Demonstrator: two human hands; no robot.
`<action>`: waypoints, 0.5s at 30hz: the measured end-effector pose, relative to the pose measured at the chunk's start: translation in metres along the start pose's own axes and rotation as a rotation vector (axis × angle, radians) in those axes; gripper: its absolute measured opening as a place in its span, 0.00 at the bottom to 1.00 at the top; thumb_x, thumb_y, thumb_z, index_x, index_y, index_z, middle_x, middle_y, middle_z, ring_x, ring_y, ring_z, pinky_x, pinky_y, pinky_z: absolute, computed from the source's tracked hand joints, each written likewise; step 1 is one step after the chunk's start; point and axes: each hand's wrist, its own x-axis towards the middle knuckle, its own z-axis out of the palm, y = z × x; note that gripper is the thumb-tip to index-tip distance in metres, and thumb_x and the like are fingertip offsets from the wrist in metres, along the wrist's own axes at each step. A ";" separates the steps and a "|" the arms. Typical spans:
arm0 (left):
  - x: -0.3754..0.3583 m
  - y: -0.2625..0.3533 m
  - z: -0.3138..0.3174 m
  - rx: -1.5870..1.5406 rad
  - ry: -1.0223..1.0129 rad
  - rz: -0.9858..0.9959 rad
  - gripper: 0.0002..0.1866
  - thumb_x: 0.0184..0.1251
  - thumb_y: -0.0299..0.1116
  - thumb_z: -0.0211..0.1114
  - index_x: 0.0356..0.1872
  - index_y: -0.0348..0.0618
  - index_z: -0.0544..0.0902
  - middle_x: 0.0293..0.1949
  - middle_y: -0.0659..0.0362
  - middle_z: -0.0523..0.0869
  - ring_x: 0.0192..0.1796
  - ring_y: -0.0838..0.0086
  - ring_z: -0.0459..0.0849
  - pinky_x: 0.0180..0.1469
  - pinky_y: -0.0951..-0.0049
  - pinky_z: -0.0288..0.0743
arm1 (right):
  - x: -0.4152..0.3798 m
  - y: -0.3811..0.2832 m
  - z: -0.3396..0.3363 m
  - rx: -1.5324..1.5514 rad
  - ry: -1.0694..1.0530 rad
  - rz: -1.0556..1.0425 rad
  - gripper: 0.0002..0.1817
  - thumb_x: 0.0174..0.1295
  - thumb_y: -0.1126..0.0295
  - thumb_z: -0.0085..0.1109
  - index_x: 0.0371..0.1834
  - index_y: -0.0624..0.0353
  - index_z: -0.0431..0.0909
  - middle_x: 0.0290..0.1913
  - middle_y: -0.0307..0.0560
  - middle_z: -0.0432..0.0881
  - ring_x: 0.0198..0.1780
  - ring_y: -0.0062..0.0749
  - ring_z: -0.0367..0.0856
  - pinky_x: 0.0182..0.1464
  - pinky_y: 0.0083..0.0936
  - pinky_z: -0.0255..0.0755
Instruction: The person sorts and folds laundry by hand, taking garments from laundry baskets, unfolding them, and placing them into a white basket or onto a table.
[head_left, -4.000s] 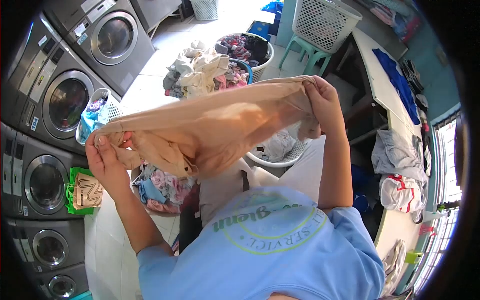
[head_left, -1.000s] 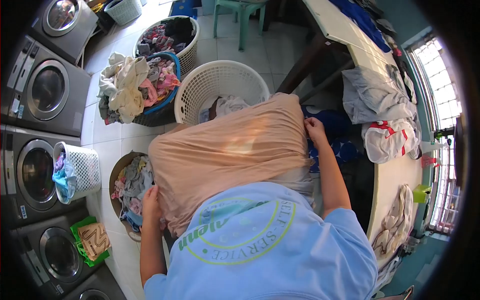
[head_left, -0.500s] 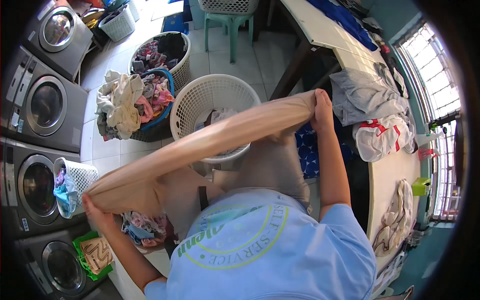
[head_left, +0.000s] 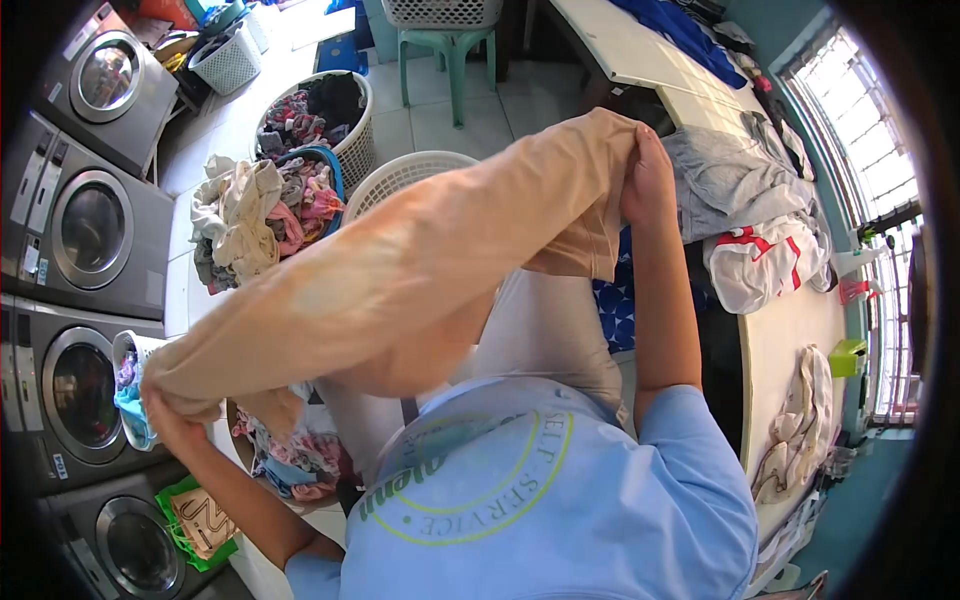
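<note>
A tan shirt [head_left: 400,270] is stretched out in the air in front of my body, blurred in the middle. My left hand [head_left: 175,410] is closed on its lower left end. At the opposite end my right hand [head_left: 650,185] grips the cloth up high, and a hemmed flap hangs below it. Behind the shirt stands a white laundry basket [head_left: 410,170], mostly covered by the cloth. Under my left forearm lies a pile of mixed clothes [head_left: 295,450].
Grey front-loading machines [head_left: 90,220] line the left side. Heaped clothes [head_left: 240,215] fill a blue-rimmed basket beside another full basket [head_left: 355,150]. On the right, a long table [head_left: 780,350] bears a grey garment [head_left: 725,185] and a white-and-red one [head_left: 760,265]. A green stool [head_left: 455,80] stands ahead.
The shirt has gone from a narrow taut band to a wider, billowing spread, hiding more of the white basket. My right hand has risen slightly; my left has shifted a little left.
</note>
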 end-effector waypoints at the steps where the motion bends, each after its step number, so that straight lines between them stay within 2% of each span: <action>1: 0.003 -0.012 0.005 0.008 -0.111 -0.013 0.17 0.71 0.41 0.56 0.54 0.41 0.74 0.52 0.55 0.79 0.53 0.67 0.79 0.57 0.67 0.71 | -0.007 -0.002 0.013 0.031 -0.047 0.028 0.13 0.72 0.64 0.43 0.46 0.62 0.73 0.42 0.47 0.80 0.44 0.32 0.80 0.46 0.29 0.76; 2: 0.005 -0.019 0.008 0.016 -0.223 -0.027 0.19 0.71 0.42 0.57 0.55 0.42 0.73 0.51 0.56 0.79 0.53 0.67 0.78 0.58 0.67 0.70 | -0.014 -0.002 0.023 0.060 -0.093 0.054 0.13 0.72 0.63 0.43 0.46 0.61 0.73 0.42 0.47 0.80 0.43 0.32 0.80 0.46 0.28 0.76; 3: -0.013 -0.016 0.024 -0.032 -0.279 0.014 0.19 0.71 0.43 0.57 0.55 0.42 0.72 0.51 0.58 0.78 0.56 0.68 0.75 0.58 0.66 0.68 | -0.018 -0.001 0.028 0.046 -0.169 0.062 0.14 0.71 0.61 0.45 0.47 0.60 0.73 0.45 0.45 0.80 0.45 0.31 0.80 0.50 0.31 0.75; 5: -0.072 -0.001 0.070 -0.045 -0.178 0.062 0.17 0.72 0.40 0.55 0.55 0.42 0.71 0.53 0.57 0.76 0.57 0.70 0.72 0.59 0.65 0.66 | -0.042 -0.003 0.050 -0.119 -0.154 0.050 0.13 0.70 0.59 0.48 0.45 0.57 0.73 0.41 0.41 0.79 0.42 0.27 0.79 0.47 0.28 0.75; 6: -0.079 -0.009 0.072 -0.043 -0.383 0.126 0.19 0.71 0.40 0.56 0.57 0.41 0.69 0.56 0.54 0.72 0.60 0.69 0.70 0.62 0.62 0.63 | -0.053 0.004 0.059 -0.442 -0.129 -0.108 0.12 0.69 0.58 0.49 0.42 0.55 0.72 0.36 0.36 0.75 0.39 0.20 0.75 0.42 0.23 0.74; 7: -0.107 -0.006 0.094 -0.055 -0.513 0.126 0.20 0.71 0.40 0.56 0.56 0.39 0.68 0.54 0.53 0.72 0.59 0.65 0.70 0.63 0.60 0.63 | -0.070 0.001 0.068 -0.713 -0.268 -0.217 0.09 0.68 0.61 0.53 0.42 0.53 0.70 0.35 0.33 0.72 0.37 0.17 0.72 0.39 0.19 0.71; 8: -0.122 -0.022 0.103 -0.061 -0.547 0.136 0.20 0.70 0.41 0.56 0.55 0.38 0.67 0.54 0.52 0.72 0.58 0.64 0.69 0.63 0.59 0.63 | -0.090 0.007 0.078 -0.477 -0.478 0.007 0.14 0.63 0.64 0.60 0.46 0.54 0.67 0.38 0.33 0.69 0.36 0.15 0.69 0.38 0.16 0.68; 9: -0.134 -0.037 0.106 -0.060 -0.573 0.154 0.21 0.70 0.41 0.57 0.55 0.38 0.67 0.53 0.51 0.72 0.58 0.62 0.69 0.63 0.58 0.63 | -0.103 0.029 0.088 -0.100 -0.788 -0.005 0.24 0.57 0.67 0.67 0.51 0.54 0.64 0.42 0.33 0.67 0.39 0.15 0.69 0.39 0.14 0.68; 10: -0.148 -0.046 0.108 -0.115 -0.821 0.137 0.20 0.69 0.42 0.59 0.51 0.37 0.69 0.54 0.50 0.72 0.58 0.61 0.70 0.62 0.56 0.64 | -0.123 0.011 0.105 -0.357 -0.878 0.163 0.32 0.53 0.68 0.70 0.58 0.57 0.61 0.49 0.38 0.67 0.46 0.22 0.70 0.47 0.21 0.68; 11: -0.158 -0.051 0.113 -0.186 -0.920 0.130 0.21 0.67 0.43 0.60 0.52 0.39 0.69 0.54 0.49 0.72 0.59 0.59 0.70 0.61 0.55 0.66 | -0.132 0.029 0.114 -0.552 -1.009 -0.337 0.38 0.49 0.70 0.72 0.62 0.59 0.59 0.55 0.45 0.68 0.54 0.33 0.70 0.56 0.29 0.65; 12: -0.168 -0.055 0.118 -0.257 -1.020 0.116 0.22 0.66 0.43 0.62 0.53 0.41 0.69 0.55 0.49 0.73 0.59 0.58 0.71 0.61 0.53 0.67 | -0.146 0.032 0.117 -0.545 -1.103 -0.125 0.43 0.45 0.70 0.73 0.65 0.60 0.57 0.57 0.56 0.68 0.62 0.41 0.67 0.58 0.30 0.65; 13: -0.180 -0.050 0.129 -0.363 -1.153 0.120 0.21 0.66 0.43 0.62 0.52 0.41 0.69 0.54 0.48 0.73 0.59 0.57 0.72 0.61 0.53 0.68 | -0.155 0.042 0.120 -0.552 -1.042 -0.193 0.32 0.47 0.72 0.67 0.59 0.60 0.66 0.52 0.55 0.73 0.56 0.44 0.73 0.55 0.29 0.67; 14: -0.190 -0.043 0.139 -0.385 -1.195 0.173 0.20 0.68 0.42 0.61 0.51 0.40 0.69 0.53 0.47 0.75 0.57 0.58 0.74 0.60 0.53 0.69 | -0.154 0.045 0.115 -0.558 -1.032 -0.202 0.32 0.47 0.72 0.67 0.59 0.60 0.66 0.52 0.55 0.73 0.56 0.44 0.73 0.55 0.29 0.67; 15: -0.201 -0.035 0.149 -0.408 -1.238 0.225 0.18 0.69 0.41 0.59 0.50 0.39 0.70 0.52 0.47 0.76 0.56 0.58 0.75 0.60 0.52 0.70 | -0.151 0.038 0.116 -0.607 -1.007 -0.048 0.25 0.49 0.73 0.63 0.53 0.61 0.70 0.47 0.53 0.76 0.52 0.44 0.75 0.52 0.29 0.69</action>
